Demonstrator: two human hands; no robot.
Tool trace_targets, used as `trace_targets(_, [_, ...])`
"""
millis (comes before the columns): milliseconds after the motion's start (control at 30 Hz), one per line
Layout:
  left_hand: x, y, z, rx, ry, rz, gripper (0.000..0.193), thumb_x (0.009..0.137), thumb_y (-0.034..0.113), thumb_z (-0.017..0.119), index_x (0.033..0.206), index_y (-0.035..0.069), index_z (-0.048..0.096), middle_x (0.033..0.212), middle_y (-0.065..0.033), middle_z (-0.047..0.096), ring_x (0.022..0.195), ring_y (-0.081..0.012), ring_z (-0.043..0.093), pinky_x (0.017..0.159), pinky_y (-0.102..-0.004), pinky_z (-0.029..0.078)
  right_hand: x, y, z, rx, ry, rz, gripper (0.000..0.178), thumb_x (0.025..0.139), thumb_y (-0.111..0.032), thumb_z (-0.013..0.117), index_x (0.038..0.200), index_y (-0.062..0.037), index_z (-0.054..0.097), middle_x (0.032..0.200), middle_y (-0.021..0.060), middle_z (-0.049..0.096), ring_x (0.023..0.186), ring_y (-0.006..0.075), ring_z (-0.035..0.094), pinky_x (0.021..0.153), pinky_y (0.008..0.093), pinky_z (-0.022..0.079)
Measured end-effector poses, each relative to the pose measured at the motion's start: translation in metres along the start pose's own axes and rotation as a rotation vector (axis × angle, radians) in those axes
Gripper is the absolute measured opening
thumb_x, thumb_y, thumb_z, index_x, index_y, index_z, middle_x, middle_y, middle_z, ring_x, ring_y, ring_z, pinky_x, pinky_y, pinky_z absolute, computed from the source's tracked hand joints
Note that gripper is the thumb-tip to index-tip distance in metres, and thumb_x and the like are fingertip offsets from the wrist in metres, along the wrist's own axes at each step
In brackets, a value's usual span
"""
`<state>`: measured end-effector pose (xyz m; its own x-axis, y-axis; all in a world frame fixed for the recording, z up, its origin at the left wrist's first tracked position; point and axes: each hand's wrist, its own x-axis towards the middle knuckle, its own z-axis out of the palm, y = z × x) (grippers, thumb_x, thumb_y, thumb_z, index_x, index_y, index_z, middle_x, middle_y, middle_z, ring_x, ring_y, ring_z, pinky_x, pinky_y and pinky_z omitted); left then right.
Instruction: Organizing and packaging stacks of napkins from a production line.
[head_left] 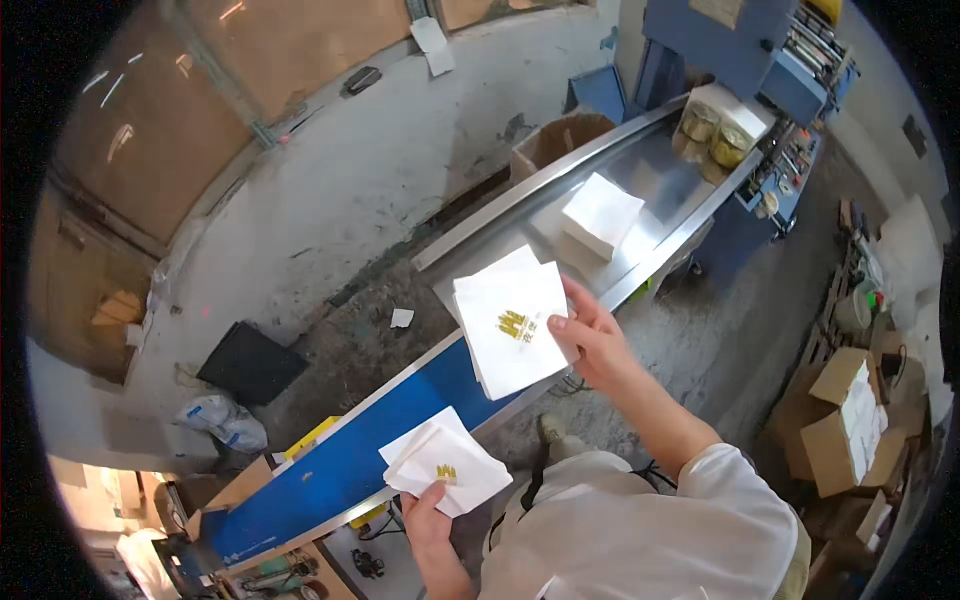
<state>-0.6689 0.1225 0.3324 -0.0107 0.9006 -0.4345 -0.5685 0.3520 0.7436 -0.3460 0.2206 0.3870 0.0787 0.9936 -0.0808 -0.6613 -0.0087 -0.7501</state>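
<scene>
My right hand [592,335] grips the right edge of a fanned stack of white printed paper napkins [490,330], thumb on top. The stack bears a gold emblem and hangs over the near end of the metal tray and the start of the blue belt. Lower down, my left hand [428,520] pinches a smaller batch of similar napkins [446,455], its thumb beside the gold print; the fingers underneath are hidden. This batch is held above the belt's front edge. Farther along, a neat white napkin stack [603,212] sits on the steel tray [545,230], touched by neither hand.
A blue conveyor belt [300,495] runs to the lower left. Blue machinery [700,45] stands at the far end of the tray, with jars [730,145] near it. Open cardboard boxes [840,420] lie to the right. A cardboard box [555,140] stands behind the tray.
</scene>
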Motion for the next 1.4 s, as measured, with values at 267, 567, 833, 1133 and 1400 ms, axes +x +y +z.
trace_targets(267, [0.026, 0.001, 0.043, 0.031, -0.064, -0.028, 0.062, 0.08, -0.007, 0.057, 0.139, 0.0, 0.038, 0.136, -0.0161, 0.05, 0.124, -0.0319, 0.051, 0.105, -0.0476, 0.041, 0.012, -0.019, -0.027, 0.036, 0.055, -0.036, 0.068, 0.09, -0.005, 0.06, 0.149, -0.0049, 0.027, 0.127, 0.0122, 0.057, 0.115, 0.0178, 0.056, 0.097, 0.0312, 0.045])
trace_targets(567, [0.035, 0.008, 0.053, 0.031, -0.025, 0.028, 0.06, 0.084, -0.002, 0.058, 0.141, 0.0, 0.037, 0.136, -0.0169, 0.049, 0.126, -0.0321, 0.049, 0.107, -0.047, 0.039, 0.097, -0.085, -0.037, -0.282, 0.167, -0.194, 0.066, 0.085, -0.006, 0.065, 0.144, -0.0041, 0.037, 0.115, 0.0132, 0.062, 0.102, 0.019, 0.062, 0.089, 0.0318, 0.049])
trace_targets(833, [0.04, 0.017, 0.062, -0.058, 0.035, 0.072, 0.053, 0.084, -0.006, 0.057, 0.135, -0.002, 0.044, 0.131, -0.0161, 0.054, 0.121, -0.0287, 0.054, 0.102, -0.0428, 0.043, 0.25, -0.185, -0.115, -1.162, 0.569, -0.733, 0.082, 0.084, -0.035, 0.073, 0.142, 0.0076, 0.033, 0.123, 0.0237, 0.059, 0.11, 0.0258, 0.06, 0.092, 0.0363, 0.048])
trace_targets(1133, [0.06, 0.035, 0.074, -0.077, -0.123, 0.104, 0.06, 0.085, -0.001, 0.058, 0.14, 0.0, 0.037, 0.134, -0.0159, 0.052, 0.124, -0.0307, 0.051, 0.106, -0.0464, 0.041, 0.057, 0.031, 0.036, -0.597, -0.641, 0.191, 0.08, 0.088, -0.027, 0.07, 0.149, -0.0007, 0.026, 0.138, 0.0162, 0.048, 0.126, 0.0202, 0.048, 0.101, 0.0348, 0.043])
trace_targets(1400, [0.094, 0.041, 0.123, 0.445, -0.123, 0.254, 0.031, 0.081, 0.006, 0.073, 0.109, -0.005, 0.065, 0.1, -0.0083, 0.069, 0.089, -0.0133, 0.064, 0.08, -0.0278, 0.051, 0.054, 0.037, 0.027, -0.663, -0.397, 0.208, 0.025, 0.09, -0.014, 0.067, 0.11, 0.0007, 0.062, 0.09, 0.0027, 0.064, 0.082, 0.0072, 0.056, 0.071, 0.0252, 0.048])
